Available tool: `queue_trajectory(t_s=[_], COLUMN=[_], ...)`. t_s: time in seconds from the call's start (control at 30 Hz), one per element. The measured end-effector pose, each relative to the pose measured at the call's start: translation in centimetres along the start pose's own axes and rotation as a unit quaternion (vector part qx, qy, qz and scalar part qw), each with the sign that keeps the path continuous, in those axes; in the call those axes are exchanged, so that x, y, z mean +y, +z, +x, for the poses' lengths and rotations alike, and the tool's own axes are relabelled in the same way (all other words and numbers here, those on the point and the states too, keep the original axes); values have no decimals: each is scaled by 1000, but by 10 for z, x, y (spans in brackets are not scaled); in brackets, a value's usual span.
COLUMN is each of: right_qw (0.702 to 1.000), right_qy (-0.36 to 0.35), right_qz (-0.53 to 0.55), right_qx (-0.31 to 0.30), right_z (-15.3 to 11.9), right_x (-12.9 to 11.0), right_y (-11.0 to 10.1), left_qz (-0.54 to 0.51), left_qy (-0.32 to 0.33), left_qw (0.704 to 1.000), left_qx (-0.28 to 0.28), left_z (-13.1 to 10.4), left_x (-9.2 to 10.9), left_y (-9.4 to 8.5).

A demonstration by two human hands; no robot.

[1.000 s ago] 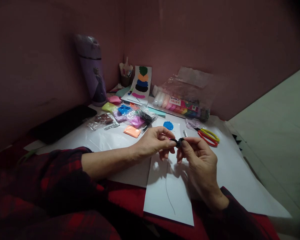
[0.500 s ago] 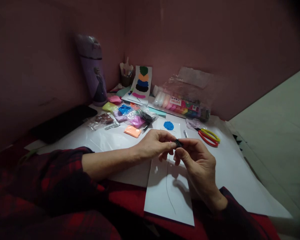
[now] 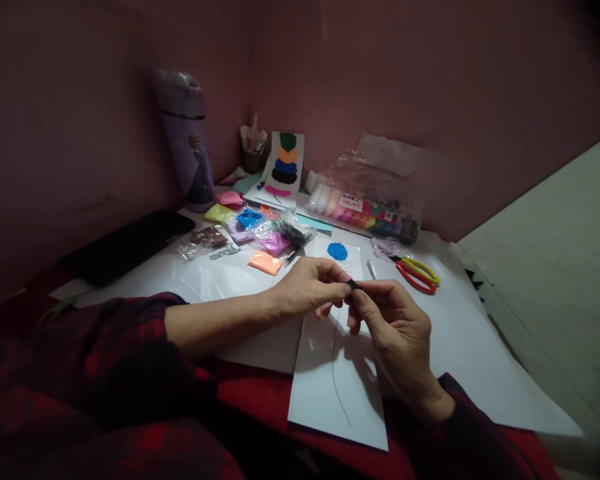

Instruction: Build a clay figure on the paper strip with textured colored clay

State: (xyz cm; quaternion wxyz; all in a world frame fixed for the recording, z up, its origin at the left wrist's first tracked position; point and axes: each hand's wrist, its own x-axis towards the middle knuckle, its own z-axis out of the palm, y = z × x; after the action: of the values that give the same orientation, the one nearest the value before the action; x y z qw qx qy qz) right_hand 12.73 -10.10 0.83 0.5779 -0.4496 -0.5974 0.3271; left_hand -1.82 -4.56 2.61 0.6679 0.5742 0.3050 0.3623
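Between my two hands is a small black piece (image 3: 353, 285), pinched by the fingertips of both. My left hand (image 3: 313, 287) comes from the left with thumb and index finger on the piece. My right hand (image 3: 397, 317) grips its other side with thumb and index finger. Below them lies a white sheet (image 3: 315, 393) with a thin curved line on it. A blue textured round patch (image 3: 337, 251) sits at the top of that sheet, just beyond my fingers.
Scissors (image 3: 417, 275) with red and yellow handles lie right. Bright clay packets (image 3: 265, 262) are left of centre. Behind stand a purple bottle (image 3: 187, 143), a coloured sample card (image 3: 286, 167) and a clear bag of clay (image 3: 365, 207). A dark flat object (image 3: 125, 247) lies left.
My right thumb and fingers have shifted slightly, closing over more of the black piece, so less of it shows. The things on the table have not moved.
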Motion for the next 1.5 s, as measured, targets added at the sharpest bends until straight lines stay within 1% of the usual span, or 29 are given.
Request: queue_trajectory(t_s=[0.13,0.33,0.43,0.5,0.63,0.8,1.0,1.1,1.27,1.5], right_qw=[1000,993,986,984,987,995,999,999,1000,1000], right_qy=[15,64,89,95,86,59,32,22,16,8], right_qz=[18,60,83,87,78,39,16,9,4,-1], right_qx=[11,76,117,127,116,70,31,22,15,5], right_z=[1,9,12,14,12,8,3,2,0,0], right_x=[1,7,10,10,10,6,3,2,-1,1], right_y=[-1,-5,-6,-6,-6,-4,-2,-1,-1,0], left_qz=[-3,-27,-39,-48,-57,-56,-40,-32,-31,-20], left_qy=[-5,-11,2,12,20,5,-4,-7,-1,-1], left_qw=[1000,999,999,998,998,998,999,999,998,999], left_qx=[1,20,31,30,15,-8,0,-10,-53,-40], left_z=[-1,0,1,1,2,1,0,1,5,5], left_x=[1,1,-1,-3,-6,-4,-2,-4,-11,-11], left_y=[1,0,-3,-4,-5,-4,-3,-5,-6,-6])
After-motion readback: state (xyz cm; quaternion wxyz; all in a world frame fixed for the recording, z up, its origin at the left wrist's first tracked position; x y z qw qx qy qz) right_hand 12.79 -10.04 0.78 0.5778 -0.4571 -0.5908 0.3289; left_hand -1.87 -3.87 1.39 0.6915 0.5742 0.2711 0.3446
